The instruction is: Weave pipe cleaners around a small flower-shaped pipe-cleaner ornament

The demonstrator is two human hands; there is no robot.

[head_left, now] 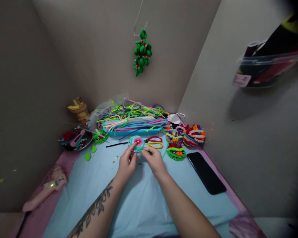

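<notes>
A round pipe-cleaner piece [136, 140], teal and white around a pink and red middle, is held up above the blue cloth [96, 195]. My left hand [127, 160] grips its lower left side, with one finger lying across its face. At its lower right edge my right hand [152, 158] pinches, thumb against fingers. A thin teal strand [165, 151] curves down to the right of my right hand. Right behind the piece lie scissors [155, 142] with red and yellow handles. To its left rests a black pipe cleaner [116, 144].
A blue tray [134, 132] heaped with pipe cleaners stands at the back. Several colourful pipe-cleaner faces [176, 152] sit at the right, near a black phone [206, 172]. At the left are a metal bowl [85, 144] and a pink glue gun [46, 193] with a green light.
</notes>
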